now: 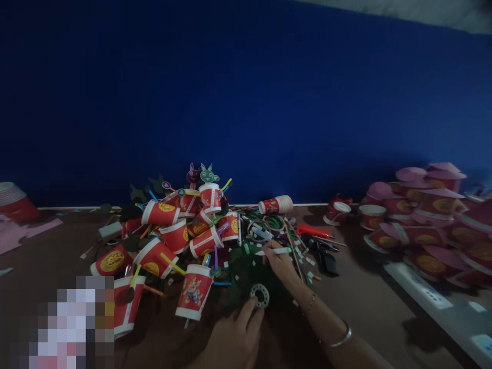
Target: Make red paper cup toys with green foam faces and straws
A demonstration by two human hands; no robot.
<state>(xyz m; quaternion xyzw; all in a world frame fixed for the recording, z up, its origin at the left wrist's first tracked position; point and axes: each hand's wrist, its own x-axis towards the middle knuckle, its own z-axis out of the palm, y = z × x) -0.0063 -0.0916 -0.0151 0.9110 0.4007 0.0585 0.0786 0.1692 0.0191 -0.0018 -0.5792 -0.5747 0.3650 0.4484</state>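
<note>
My right hand [279, 259] is closed around a marker [285, 250], white-bodied with a green end, its tip pointing left. Just left of the tip lies a small green cap [247, 249]. Lower down, my left hand [238, 330] has its thumb and fingers together at the near edge of a white ring [254, 290] with small holes around its band. Beneath both is dark green paper [240, 274], scattered with small white scraps. A red paper cup [195, 292] with a printed cartoon figure stands left of the ring.
Red paper cups [156, 256] with coloured straws pile up at left. A cup stack [275, 204] lies near the blue wall [246, 102]. Right of my hands are a red-handled tool [314, 231] and a black object [328, 260]. Pink-topped cups [438, 202] and a power strip [434, 307] sit at far right.
</note>
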